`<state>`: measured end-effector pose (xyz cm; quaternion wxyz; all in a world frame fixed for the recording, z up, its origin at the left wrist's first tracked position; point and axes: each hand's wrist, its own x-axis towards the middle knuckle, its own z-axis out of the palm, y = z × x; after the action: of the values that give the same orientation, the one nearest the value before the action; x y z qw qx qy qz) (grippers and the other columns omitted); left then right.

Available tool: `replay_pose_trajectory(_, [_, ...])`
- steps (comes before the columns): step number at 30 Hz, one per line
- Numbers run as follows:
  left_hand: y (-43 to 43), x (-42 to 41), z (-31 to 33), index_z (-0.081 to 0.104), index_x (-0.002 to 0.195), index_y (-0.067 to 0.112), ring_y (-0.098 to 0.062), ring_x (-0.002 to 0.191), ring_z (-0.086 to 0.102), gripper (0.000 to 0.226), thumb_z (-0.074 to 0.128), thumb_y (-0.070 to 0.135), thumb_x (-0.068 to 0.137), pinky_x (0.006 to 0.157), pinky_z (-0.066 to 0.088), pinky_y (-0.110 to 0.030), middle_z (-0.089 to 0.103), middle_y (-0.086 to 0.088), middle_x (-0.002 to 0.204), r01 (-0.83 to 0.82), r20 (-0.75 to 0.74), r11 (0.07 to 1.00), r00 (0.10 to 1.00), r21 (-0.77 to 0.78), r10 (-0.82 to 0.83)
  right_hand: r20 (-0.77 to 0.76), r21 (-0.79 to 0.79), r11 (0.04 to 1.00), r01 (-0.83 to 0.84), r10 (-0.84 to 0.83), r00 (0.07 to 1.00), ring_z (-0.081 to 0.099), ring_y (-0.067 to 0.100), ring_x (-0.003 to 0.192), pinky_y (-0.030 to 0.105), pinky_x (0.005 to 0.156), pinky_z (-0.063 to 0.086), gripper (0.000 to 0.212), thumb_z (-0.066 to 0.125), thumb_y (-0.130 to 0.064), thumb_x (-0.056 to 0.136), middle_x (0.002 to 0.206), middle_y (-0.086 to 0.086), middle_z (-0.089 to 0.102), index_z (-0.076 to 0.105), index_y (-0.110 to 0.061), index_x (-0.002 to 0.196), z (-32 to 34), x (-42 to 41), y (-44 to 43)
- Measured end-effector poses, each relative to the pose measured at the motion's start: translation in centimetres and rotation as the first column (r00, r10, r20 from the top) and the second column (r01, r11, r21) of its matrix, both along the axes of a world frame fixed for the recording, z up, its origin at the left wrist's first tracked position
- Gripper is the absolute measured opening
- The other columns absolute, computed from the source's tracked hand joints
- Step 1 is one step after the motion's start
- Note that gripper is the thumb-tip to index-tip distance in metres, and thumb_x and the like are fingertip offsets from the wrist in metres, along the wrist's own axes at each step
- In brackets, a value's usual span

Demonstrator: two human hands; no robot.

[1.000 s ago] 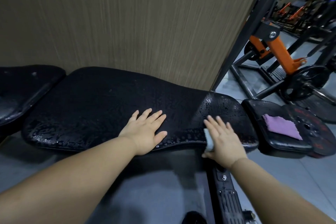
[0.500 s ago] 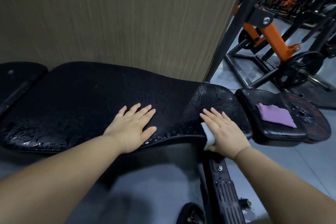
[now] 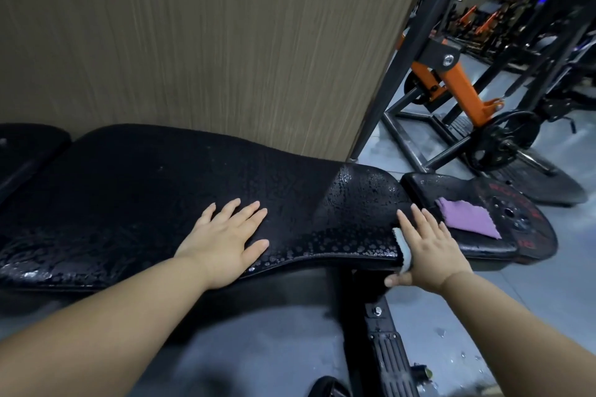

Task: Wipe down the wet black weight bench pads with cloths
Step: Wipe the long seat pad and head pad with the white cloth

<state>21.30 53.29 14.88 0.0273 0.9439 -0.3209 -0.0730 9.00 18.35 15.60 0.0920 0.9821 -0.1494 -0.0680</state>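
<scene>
Head view: wet pad (image 3: 145, 184).
Your left hand (image 3: 222, 245) lies flat, released; your right hand (image 3: 425, 255) presses a white cloth (image 3: 403, 246) beneath straight fingers (image 3: 419, 222).

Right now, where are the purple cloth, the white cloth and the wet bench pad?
purple cloth (image 3: 467, 219): head view, its middle.
white cloth (image 3: 402, 245): head view, its visible edge.
bench pad (image 3: 145, 177): head view, bare top.
</scene>
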Motion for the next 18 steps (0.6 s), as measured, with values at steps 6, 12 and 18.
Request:
replay_pose_trajectory(6, [0.0,-0.1,0.0,-0.006,0.154,0.035,-0.012,0.149,-0.013,0.083,-0.011,0.071,0.080,0.121,-0.006,-0.041,-0.011,0.018,0.161,0.001,-0.006,1.000,1.000,-0.014,-0.001,0.148,0.363,0.918,0.160,-0.226,0.963,-0.005,0.023,0.148,0.039,0.120,0.009,0.139,0.046,-0.090,0.050,0.160,0.007,-0.009,-0.003,-0.011,0.153,-0.5,-1.0,2.8])
replay_pose_trajectory(12, [0.0,-0.1,0.0,-0.007,0.154,0.035,-0.012,0.149,-0.014,0.100,-0.023,0.068,0.061,0.121,-0.007,-0.040,-0.013,0.018,0.160,0.007,-0.013,1.000,1.000,-0.023,-0.007,0.258,0.530,0.820,0.217,-0.400,0.880,-0.006,0.020,0.148,0.035,0.120,0.003,0.089,0.041,-0.058,0.092,0.161,0.011,0.000,0.005,-0.003,0.152,-2.5,-0.8,3.3])
replay_pose_trajectory(18, [-0.5,0.4,0.3,-0.010,0.154,0.031,-0.015,0.149,-0.012,0.126,-0.040,0.081,0.043,0.120,-0.006,-0.036,-0.017,0.016,0.159,0.073,-0.002,0.996,0.997,0.047,-0.073,0.212,0.583,0.776,0.242,-0.432,0.877,0.000,0.016,0.148,0.030,0.119,0.004,0.077,0.035,-0.052,0.098,0.161,0.008,0.005,0.009,-0.005,0.153,-1.6,0.9,0.9])
